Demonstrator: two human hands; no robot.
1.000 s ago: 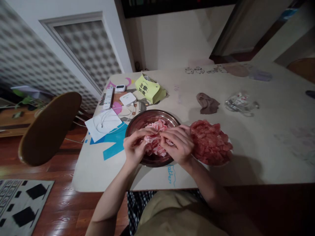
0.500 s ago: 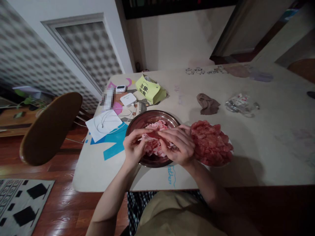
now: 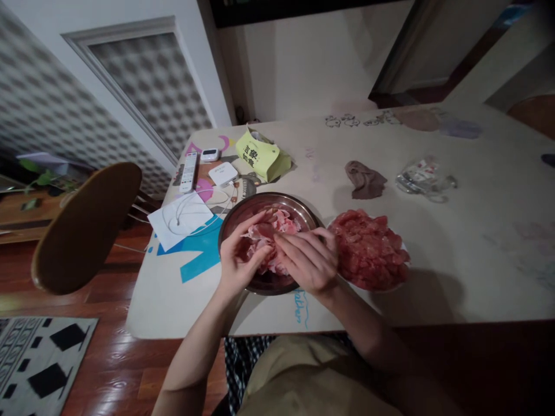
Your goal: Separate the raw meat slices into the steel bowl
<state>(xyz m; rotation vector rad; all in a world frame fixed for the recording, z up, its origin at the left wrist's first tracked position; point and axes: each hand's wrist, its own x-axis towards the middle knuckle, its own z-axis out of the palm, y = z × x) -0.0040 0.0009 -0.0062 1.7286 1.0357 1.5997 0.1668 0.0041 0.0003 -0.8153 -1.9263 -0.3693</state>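
Note:
A metal bowl (image 3: 232, 218) near the table's front edge holds pale pink meat slices (image 3: 281, 222). Both my hands are over it. My left hand (image 3: 237, 260) and my right hand (image 3: 307, 260) pinch the same thin slice of meat (image 3: 261, 233) between their fingertips, just above the pile. To the right of the bowl, touching it, a white plate (image 3: 401, 273) carries a heap of darker red meat pieces (image 3: 368, 249). My right hand's knuckles are close to that heap.
On the pale table (image 3: 477, 260): a brown cloth (image 3: 365, 179), a crumpled clear wrapper (image 3: 422, 176), a yellow-green packet (image 3: 262, 155), a remote (image 3: 188, 171), small white devices (image 3: 223, 173), paper with a white cable (image 3: 182, 214). A wooden chair (image 3: 82, 225) stands left.
My left hand's fingers have spread and lifted the slice's end higher. My right hand has shifted slightly left over the bowl. The view has tilted a little.

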